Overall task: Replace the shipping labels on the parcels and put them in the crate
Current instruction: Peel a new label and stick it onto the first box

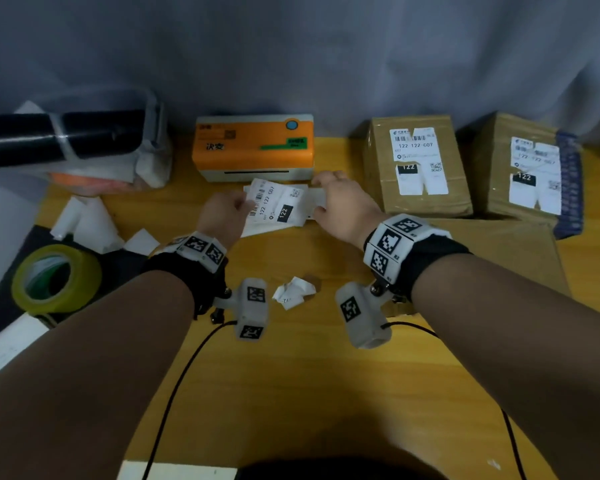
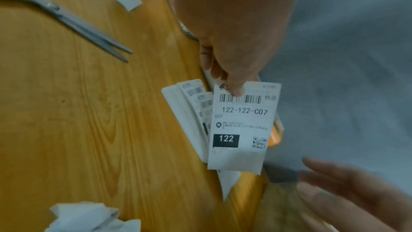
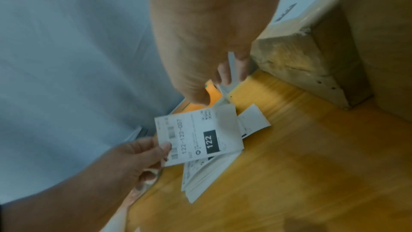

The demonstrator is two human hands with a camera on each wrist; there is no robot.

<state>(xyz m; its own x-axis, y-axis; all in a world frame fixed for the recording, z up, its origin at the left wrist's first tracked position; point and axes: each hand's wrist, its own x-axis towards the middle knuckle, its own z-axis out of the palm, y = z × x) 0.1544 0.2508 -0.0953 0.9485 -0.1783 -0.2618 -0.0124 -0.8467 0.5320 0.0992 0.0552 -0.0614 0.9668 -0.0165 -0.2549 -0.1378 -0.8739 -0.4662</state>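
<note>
A white shipping label (image 1: pixel 278 206) (image 2: pixel 243 126) (image 3: pixel 200 135) printed 122-122-C07 is lifted off the table, and my left hand (image 1: pixel 245 202) (image 2: pixel 234 89) (image 3: pixel 163 147) pinches its barcode end. My right hand (image 1: pixel 323 195) (image 2: pixel 323 179) (image 3: pixel 214 91) hovers at the label's other end with relaxed fingers, holding nothing. A stack of more labels (image 2: pixel 189 112) (image 3: pixel 200 179) lies on the wood underneath. Two brown parcels (image 1: pixel 416 164) (image 1: pixel 523 168) stand at the back right, each with a torn old label on top.
An orange label printer (image 1: pixel 253 143) sits behind the hands. Scissors (image 2: pixel 78 24), a yellow tape roll (image 1: pixel 54 278), white backing scraps (image 1: pixel 87 220) and a crumpled paper (image 1: pixel 295 292) lie on the table. Flat cardboard (image 1: pixel 499 254) lies in front of the parcels.
</note>
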